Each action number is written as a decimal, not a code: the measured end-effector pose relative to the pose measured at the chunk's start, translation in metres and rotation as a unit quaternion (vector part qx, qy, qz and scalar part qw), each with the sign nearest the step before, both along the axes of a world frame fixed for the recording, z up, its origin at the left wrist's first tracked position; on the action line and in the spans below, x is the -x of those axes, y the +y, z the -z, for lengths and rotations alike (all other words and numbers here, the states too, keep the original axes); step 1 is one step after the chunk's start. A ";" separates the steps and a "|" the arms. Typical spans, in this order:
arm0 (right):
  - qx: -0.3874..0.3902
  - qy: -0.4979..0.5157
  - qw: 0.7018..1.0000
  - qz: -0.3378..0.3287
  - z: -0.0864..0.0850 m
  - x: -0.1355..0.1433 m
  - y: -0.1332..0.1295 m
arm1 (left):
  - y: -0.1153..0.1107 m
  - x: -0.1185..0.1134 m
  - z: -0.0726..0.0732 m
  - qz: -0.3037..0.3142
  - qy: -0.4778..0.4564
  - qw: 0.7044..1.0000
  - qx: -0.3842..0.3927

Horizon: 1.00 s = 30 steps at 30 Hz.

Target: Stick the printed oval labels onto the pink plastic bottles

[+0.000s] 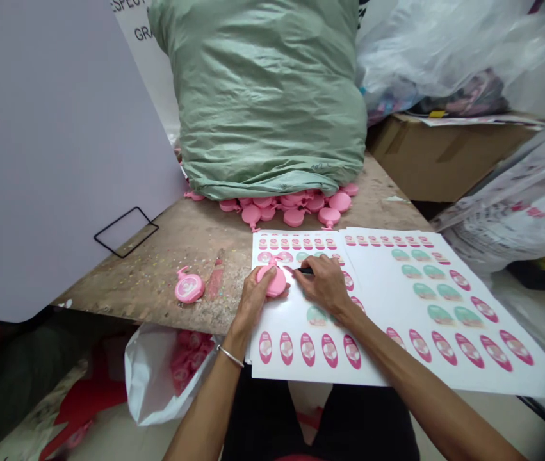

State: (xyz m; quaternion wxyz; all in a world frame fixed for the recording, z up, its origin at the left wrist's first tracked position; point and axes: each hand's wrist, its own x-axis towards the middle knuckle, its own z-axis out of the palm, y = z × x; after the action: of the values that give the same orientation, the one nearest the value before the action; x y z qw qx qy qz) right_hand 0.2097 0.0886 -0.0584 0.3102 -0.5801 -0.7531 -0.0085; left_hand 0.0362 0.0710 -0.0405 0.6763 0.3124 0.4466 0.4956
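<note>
My left hand point(257, 288) is closed around a round pink plastic case point(272, 282) with a small stem on top. The case is held just over a sheet of printed stickers point(296, 371). Beside it, my right hand point(323, 282) grips a slim black-handled tool point(305, 270), its tip pointing left at the case; whether it is a blade or tweezers I cannot make out. Something small and pinkish shows at that tip. To the left on the table lies another pink case point(189, 288) with a round sticker on its face.
A big green sack point(272, 96) stands at the back, with a heap of pink cases point(294, 214) under its front edge. More sticker sheets point(373, 288) lie to the right. Below the table's front edge is a white bag point(145, 384) holding pink cases. A cardboard box point(445, 150) stands back right.
</note>
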 end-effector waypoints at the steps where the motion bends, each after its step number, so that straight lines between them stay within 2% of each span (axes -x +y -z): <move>1: -0.018 0.012 1.000 -0.008 0.000 0.000 -0.001 | 0.000 0.000 0.000 -0.004 -0.012 1.000 0.000; 4: -0.037 0.096 0.995 -0.018 -0.007 0.000 -0.004 | 0.000 0.003 0.000 -0.014 -0.045 0.999 0.000; 8: 0.050 0.282 0.958 -0.020 -0.037 0.002 -0.012 | -0.004 0.005 -0.010 -0.020 -0.064 0.998 -0.009; 11: 0.114 0.319 0.938 -0.069 -0.060 0.011 -0.024 | -0.012 0.005 -0.024 -0.017 -0.089 0.996 -0.015; 13: 0.126 0.319 0.934 -0.096 -0.069 0.018 -0.033 | -0.018 0.004 -0.032 -0.012 -0.104 0.994 0.001; 20: 0.122 0.329 0.929 -0.114 -0.071 0.024 -0.047 | -0.032 0.001 -0.042 -0.026 -0.110 0.994 0.016; 30: 0.100 0.310 0.939 -0.107 -0.076 0.026 -0.050 | -0.035 0.000 -0.049 -0.022 -0.113 0.993 0.009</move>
State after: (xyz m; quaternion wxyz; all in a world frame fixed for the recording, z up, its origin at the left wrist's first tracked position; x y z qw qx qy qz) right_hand 0.1840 0.0382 0.0177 0.4680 -0.4980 -0.6741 0.2803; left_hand 0.0366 0.0361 0.0087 0.7141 0.2386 0.3787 0.5382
